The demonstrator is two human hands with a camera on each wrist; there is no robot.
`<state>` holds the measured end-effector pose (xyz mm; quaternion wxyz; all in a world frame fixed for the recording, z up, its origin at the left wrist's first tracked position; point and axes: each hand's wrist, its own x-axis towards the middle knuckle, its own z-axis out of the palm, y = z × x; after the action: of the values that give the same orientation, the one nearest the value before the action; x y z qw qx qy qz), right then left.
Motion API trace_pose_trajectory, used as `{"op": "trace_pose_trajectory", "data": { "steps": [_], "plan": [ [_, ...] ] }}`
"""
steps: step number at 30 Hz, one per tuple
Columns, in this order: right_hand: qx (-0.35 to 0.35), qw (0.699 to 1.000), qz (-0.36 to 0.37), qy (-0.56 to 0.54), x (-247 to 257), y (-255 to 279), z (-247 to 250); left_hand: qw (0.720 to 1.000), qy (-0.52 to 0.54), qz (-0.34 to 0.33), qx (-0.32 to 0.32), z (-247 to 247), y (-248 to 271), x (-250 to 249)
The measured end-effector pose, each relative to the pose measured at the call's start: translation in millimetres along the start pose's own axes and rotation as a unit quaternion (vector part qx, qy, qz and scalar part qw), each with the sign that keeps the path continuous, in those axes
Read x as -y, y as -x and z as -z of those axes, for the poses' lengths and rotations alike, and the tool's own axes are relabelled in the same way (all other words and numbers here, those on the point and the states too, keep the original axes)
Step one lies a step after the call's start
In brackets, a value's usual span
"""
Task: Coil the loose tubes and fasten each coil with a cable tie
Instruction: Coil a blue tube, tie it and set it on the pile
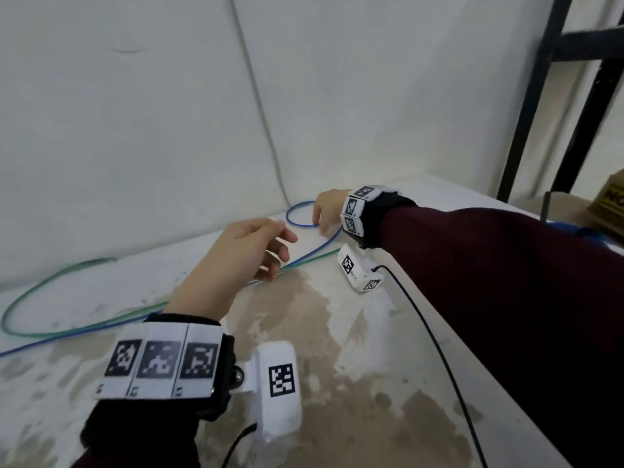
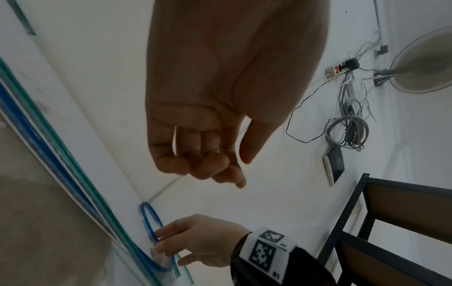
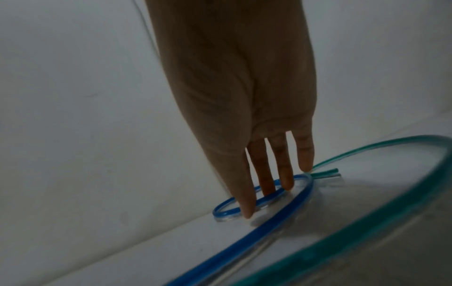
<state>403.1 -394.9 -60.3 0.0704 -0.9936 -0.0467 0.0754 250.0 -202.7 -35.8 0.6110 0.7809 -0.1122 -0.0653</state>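
Note:
A blue tube (image 1: 305,256) runs across the stained table (image 1: 354,383) and ends in a small loop (image 1: 297,214) by the wall. A green tube (image 1: 40,285) lies beside it and sweeps into a wide loop at the left. My right hand (image 1: 319,222) reaches to the small loop. In the right wrist view its straight fingers (image 3: 286,180) press down on the blue loop (image 3: 225,210), next to the green tube's cut ends (image 3: 327,173). My left hand (image 1: 282,256) hovers over both tubes with loosely curled fingers (image 2: 208,168) and holds nothing.
A white wall rises close behind the table. A black metal shelf frame (image 1: 540,96) and a cardboard box (image 1: 607,204) stand at the right. A black cable (image 1: 439,349) trails over the table. On the wall are a fan (image 2: 425,62) and coiled grey cables (image 2: 347,133).

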Motion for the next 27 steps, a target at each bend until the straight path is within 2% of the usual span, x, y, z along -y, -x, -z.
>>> {"op": "trace_pose_trajectory", "data": {
  "steps": [4, 7, 10, 12, 15, 19, 22, 23, 25, 27],
  "plan": [
    [0.001, 1.000, 0.022, 0.011, 5.3, 2.4, -0.9, 1.000, -0.017, 0.017, 0.006, 5.4, -0.1, 3.4],
    [-0.052, 0.997, 0.052, -0.016, 15.7, 12.8, 5.4, 1.000, -0.021, 0.016, 0.004, 8.0, 2.1, 0.9],
    [-0.136, 0.977, 0.086, -0.141, 34.6, 34.5, 20.5, 1.000, -0.016, 0.003, -0.011, 12.6, 5.1, -5.0],
    [-0.175, 0.943, 0.110, -0.260, 50.3, 58.4, 33.1, 0.999, -0.017, -0.012, -0.042, 18.1, 7.6, -10.1],
    [-0.177, 0.888, 0.187, -0.381, 79.8, 104.0, 51.1, 0.990, -0.023, -0.055, -0.125, 28.2, 16.0, -22.1],
    [-0.150, 0.854, 0.296, -0.401, 123.8, 165.3, 58.4, 0.960, -0.063, -0.177, -0.209, 45.1, 42.5, -40.1],
    [-0.143, 0.837, 0.337, -0.406, 146.1, 195.0, 59.4, 0.925, -0.160, -0.245, -0.243, 63.1, 68.8, -50.4],
    [-0.159, 0.840, 0.337, -0.394, 151.0, 202.2, 62.1, 0.918, -0.195, -0.253, -0.236, 69.9, 77.5, -53.7],
    [-0.260, 0.833, 0.317, -0.372, 157.7, 213.6, 68.5, 0.903, -0.282, -0.251, -0.206, 82.2, 94.3, -60.5],
    [-0.381, 0.798, 0.304, -0.354, 164.0, 223.8, 72.1, 0.877, -0.375, -0.225, -0.198, 90.5, 109.7, -65.3]
  ]
}}
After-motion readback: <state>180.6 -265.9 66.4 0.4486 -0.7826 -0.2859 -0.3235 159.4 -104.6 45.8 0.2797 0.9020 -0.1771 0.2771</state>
